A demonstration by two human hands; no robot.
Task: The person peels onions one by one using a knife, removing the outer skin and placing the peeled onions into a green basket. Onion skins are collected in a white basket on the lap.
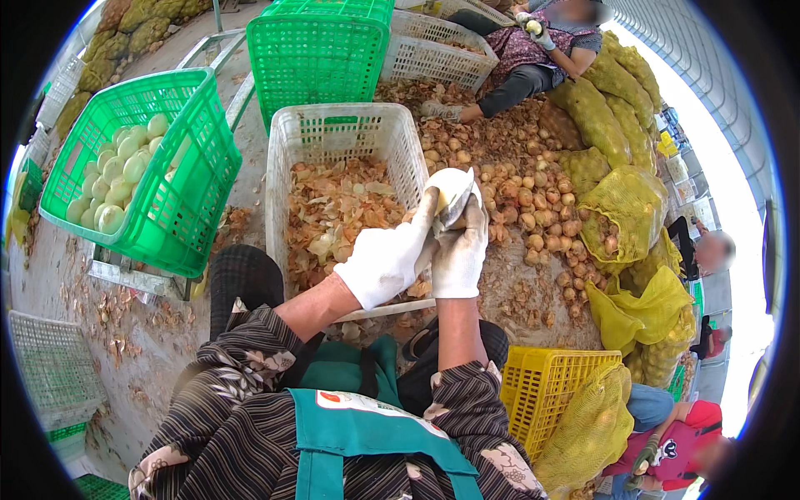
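Both my hands wear white knitted gloves with soiled fingers, and they meet above the right side of a white plastic crate [278, 206]. My left hand [390, 259] grips a pale onion [443, 200], its thumb lying along the near side. In my right hand [461, 262] is a knife, its short metal blade [458, 205] held against the onion. The fingers cover the knife's handle and much of the onion. Dry onion skins [337, 212] fill the lower part of the crate below.
Peeled onions [119, 169] lie in a green crate [206, 150] at left. Unpeeled onions [544, 209] and loose skins cover the floor at right, beside yellow mesh sacks [625, 212]. A yellow crate [556, 381] stands near my right knee. Co-workers [531, 56] sit at the far right and lower right.
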